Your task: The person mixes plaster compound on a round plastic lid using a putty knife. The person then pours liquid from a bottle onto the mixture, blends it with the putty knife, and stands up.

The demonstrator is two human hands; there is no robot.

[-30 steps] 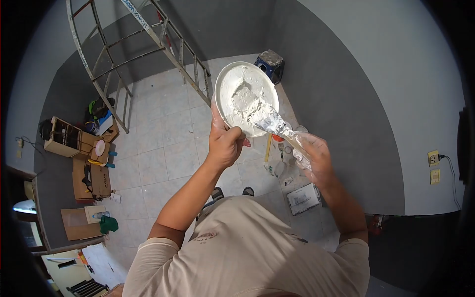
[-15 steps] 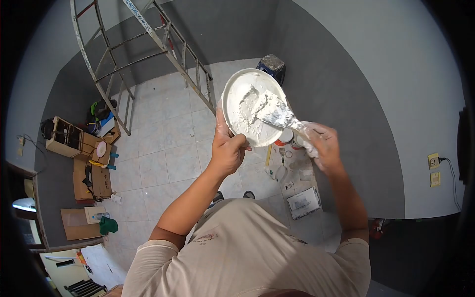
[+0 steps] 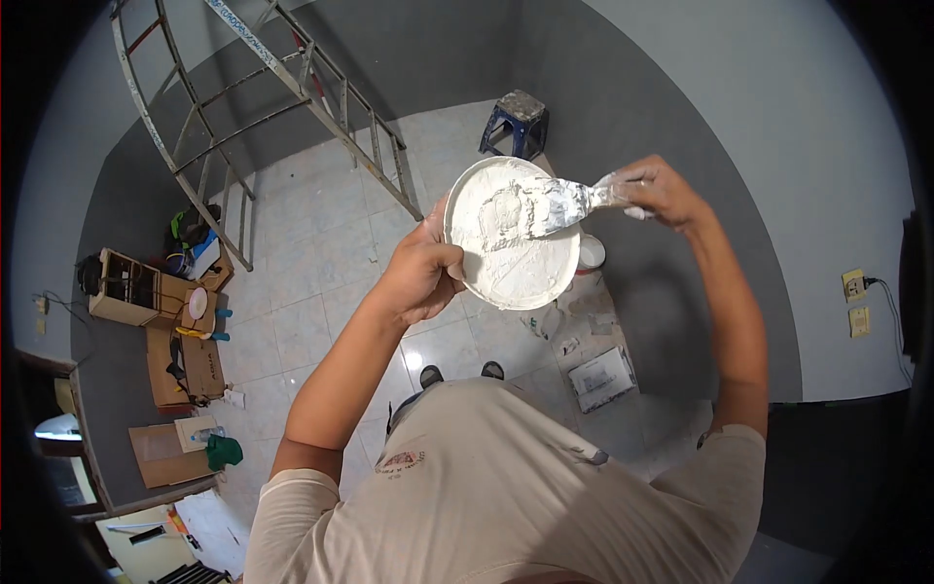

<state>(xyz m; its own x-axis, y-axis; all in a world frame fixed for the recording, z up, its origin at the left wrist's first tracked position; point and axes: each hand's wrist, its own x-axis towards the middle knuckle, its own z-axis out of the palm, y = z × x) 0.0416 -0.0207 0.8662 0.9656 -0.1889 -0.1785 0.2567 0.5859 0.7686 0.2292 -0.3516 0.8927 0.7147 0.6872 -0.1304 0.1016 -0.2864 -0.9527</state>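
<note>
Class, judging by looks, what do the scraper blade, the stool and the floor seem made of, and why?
Scraper blade: probably metal, partly smeared, shining silvery where bare.
Stool: likely moulded plastic, given its blue, one-piece-looking frame; the top looks stained or worn.
Floor: seemingly glazed ceramic tile, pale, with straight joints and a glossy reflection.

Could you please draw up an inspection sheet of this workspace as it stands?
Surface: light tiled floor
Job's things: round container of white paste; smeared spatula, blade over the container
Clutter: cardboard box and green item, left; pale rectangular item, right
Hands: left hand grips the container; right hand holds the spatula's handle
Cables: dark cable plugged into an outlet, right; second cable, far left
Surroundings: two-tone grey walls, metal frame, blue stool
</note>
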